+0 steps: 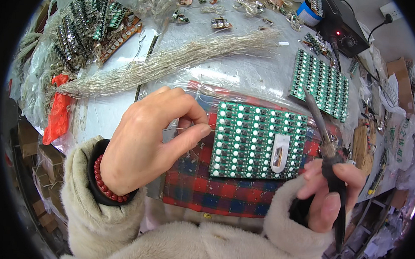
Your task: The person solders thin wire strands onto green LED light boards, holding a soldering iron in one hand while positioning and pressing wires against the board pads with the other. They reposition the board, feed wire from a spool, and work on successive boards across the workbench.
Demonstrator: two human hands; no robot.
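Note:
My left hand (154, 134) is closed in a pinch on a thin wire (183, 128), its fingertips at the left edge of a green circuit board (244, 142). Rows of white round domes and small black parts cover this board. A white rounded strip (279, 153) with a slot lies on its right half. In my right hand (332, 195) is a soldering iron (328, 148), gripped by its black handle. The iron's tip points up and away, near a second green board (320, 83) and apart from the first one.
A long bundle of thin wires (173, 61) crosses the table behind my left hand, tied with red plastic (59, 111). Beneath the board is a plaid cloth (205, 189) under clear plastic. A black control box (344, 26) with a red light stands far right; stacked board strips (82, 27) lie far left.

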